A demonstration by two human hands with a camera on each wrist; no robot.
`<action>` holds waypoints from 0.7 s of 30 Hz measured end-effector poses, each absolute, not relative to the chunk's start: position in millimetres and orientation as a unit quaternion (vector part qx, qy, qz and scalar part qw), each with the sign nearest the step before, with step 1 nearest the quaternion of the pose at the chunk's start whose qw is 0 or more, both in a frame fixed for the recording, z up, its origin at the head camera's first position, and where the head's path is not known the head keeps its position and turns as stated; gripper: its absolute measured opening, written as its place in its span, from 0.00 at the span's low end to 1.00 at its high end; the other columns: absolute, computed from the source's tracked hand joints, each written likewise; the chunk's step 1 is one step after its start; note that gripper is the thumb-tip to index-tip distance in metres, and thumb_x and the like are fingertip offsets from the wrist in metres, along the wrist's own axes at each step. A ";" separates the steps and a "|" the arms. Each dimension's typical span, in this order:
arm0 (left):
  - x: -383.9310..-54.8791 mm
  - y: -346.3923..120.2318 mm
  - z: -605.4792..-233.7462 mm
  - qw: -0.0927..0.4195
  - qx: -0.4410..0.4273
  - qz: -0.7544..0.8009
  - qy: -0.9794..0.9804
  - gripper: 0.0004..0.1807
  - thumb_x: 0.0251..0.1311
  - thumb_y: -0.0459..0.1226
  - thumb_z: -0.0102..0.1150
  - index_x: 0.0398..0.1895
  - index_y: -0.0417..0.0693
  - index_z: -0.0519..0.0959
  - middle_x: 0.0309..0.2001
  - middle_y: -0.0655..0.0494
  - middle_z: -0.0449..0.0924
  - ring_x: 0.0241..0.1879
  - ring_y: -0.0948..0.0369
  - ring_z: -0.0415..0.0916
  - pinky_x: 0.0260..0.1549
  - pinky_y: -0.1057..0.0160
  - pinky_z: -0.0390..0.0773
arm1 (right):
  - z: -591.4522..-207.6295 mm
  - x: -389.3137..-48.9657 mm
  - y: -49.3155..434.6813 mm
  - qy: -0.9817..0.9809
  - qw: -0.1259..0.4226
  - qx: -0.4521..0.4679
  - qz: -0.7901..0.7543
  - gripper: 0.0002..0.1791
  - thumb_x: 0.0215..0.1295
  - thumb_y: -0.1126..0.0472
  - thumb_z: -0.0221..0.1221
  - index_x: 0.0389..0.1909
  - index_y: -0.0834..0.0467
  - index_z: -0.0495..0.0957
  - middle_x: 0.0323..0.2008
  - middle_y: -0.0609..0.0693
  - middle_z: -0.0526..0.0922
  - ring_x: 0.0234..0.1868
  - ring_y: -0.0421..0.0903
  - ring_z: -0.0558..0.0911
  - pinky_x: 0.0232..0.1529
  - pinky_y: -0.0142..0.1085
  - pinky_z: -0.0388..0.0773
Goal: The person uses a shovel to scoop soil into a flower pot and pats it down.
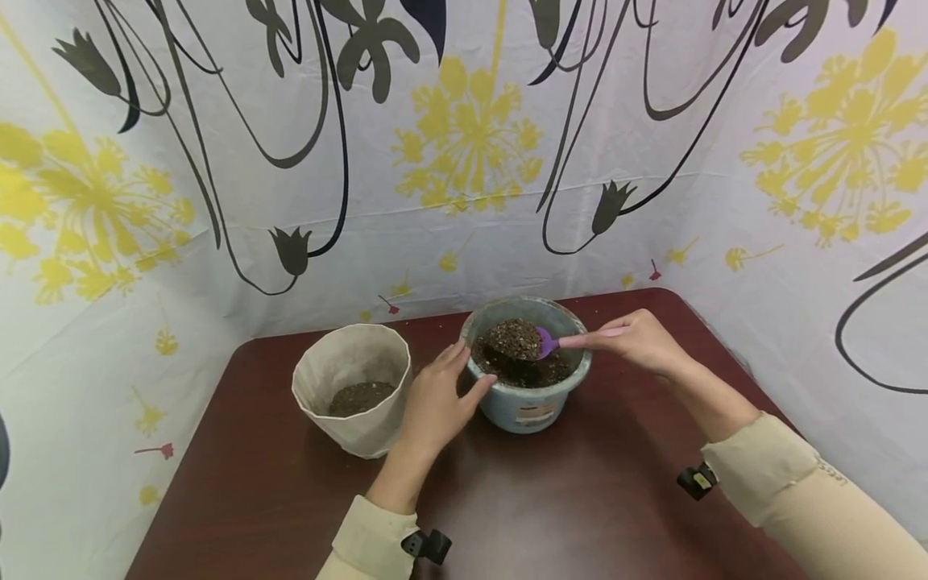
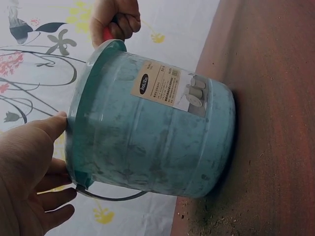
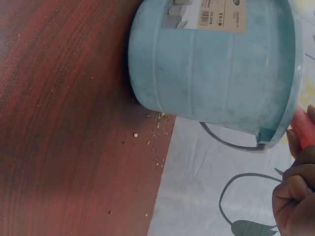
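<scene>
Scoop [image 1: 557, 344] points left, axis crosswise at bucket rim [image 1: 529, 392], right fingers [image 3: 290, 194] gripping handle [image 1: 577, 341], left fingers [image 2: 56, 199] spread.

Before you: one table [image 1: 573, 491], dark red-brown, wood-grained, far corners rounded. Standing upright on it, toward your left: one off-white faceted pot [image 1: 362, 435]. To the pot's right, apart: one blue-green bucket [image 1: 500, 408], labelled. Beside the bucket's base, you have scattered crumbs [image 3: 157, 132].
</scene>
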State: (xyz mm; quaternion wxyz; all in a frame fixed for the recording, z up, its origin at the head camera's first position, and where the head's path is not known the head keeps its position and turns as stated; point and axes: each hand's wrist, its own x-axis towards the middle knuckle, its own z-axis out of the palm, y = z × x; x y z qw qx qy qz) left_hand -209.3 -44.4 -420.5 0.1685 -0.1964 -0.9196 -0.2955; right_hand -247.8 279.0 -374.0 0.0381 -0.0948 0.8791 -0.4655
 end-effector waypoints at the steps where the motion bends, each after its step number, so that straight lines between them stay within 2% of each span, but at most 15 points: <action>1: -208.8 -44.5 -420.4 0.169 -0.197 -0.297 -0.919 0.37 0.67 0.59 0.59 0.66 0.38 0.76 0.70 0.47 0.71 0.69 0.50 0.69 0.65 0.46 0.70 | -373.1 -247.4 278.9 0.878 0.040 -0.093 -0.468 0.14 0.60 0.40 0.69 0.40 0.42 0.92 0.32 0.46 0.90 0.51 0.34 0.82 0.51 0.27 0.76; 9: -209.9 -51.2 -419.4 0.209 -0.202 -0.265 -0.920 0.33 0.67 0.55 0.62 0.64 0.38 0.78 0.68 0.45 0.74 0.71 0.50 0.66 0.67 0.46 0.69 | -362.9 -245.9 279.5 0.875 0.046 -0.081 -0.475 0.15 0.61 0.39 0.68 0.41 0.42 0.92 0.34 0.49 0.90 0.57 0.35 0.81 0.56 0.29 0.75; 16: -207.0 -67.8 -407.8 0.228 -0.209 -0.240 -0.920 0.29 0.68 0.51 0.63 0.61 0.38 0.80 0.66 0.44 0.75 0.70 0.49 0.68 0.66 0.46 0.70 | -355.2 -248.4 277.2 0.882 0.043 -0.094 -0.460 0.15 0.61 0.39 0.68 0.40 0.41 0.92 0.39 0.48 0.90 0.57 0.36 0.81 0.55 0.30 0.76; 21: -203.8 -83.2 -398.0 0.241 -0.204 -0.225 -0.922 0.28 0.67 0.50 0.64 0.61 0.38 0.80 0.65 0.43 0.77 0.68 0.47 0.70 0.63 0.44 0.72 | -348.9 -249.2 273.3 0.876 0.045 -0.090 -0.471 0.17 0.59 0.39 0.69 0.39 0.46 0.92 0.41 0.49 0.90 0.55 0.36 0.82 0.55 0.33 0.77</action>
